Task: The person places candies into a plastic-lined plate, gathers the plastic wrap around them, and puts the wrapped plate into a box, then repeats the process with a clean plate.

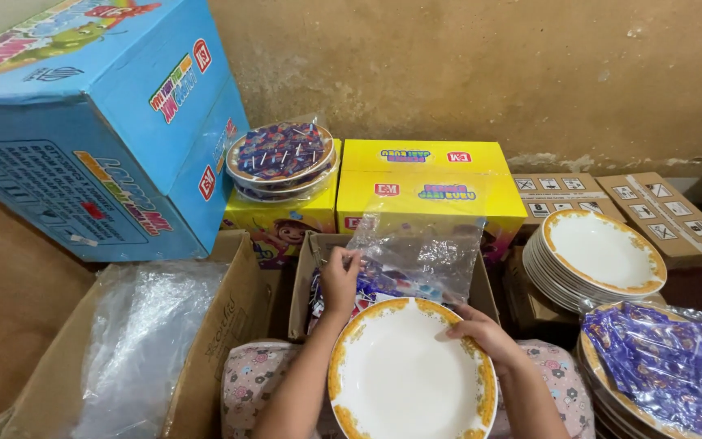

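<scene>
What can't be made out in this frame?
- Head view: the carton's contents, masked by the clear bag and the left hand.
- Plate's near rim, cut off by the bottom edge; the right hand covers part of its far rim.
- Packed plates, cut off at the right corner.

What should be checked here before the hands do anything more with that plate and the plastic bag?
1. Plate steadied: the right hand rests on the rim of the white plate with a yellow border. Ok.
2. Bag gripped: the left hand pinches the clear plastic bag at its edge. Ok.
3. Plate surface bare: nothing lies on it. Ok.
4. Bag's mouth open: cannot tell.
5. Sweets within reach: purple wrapped packets lie in the open cardboard box right behind the plate. Ok.
6. Spare plates at hand: a stack of matching plates stands to the right. Ok.
</scene>
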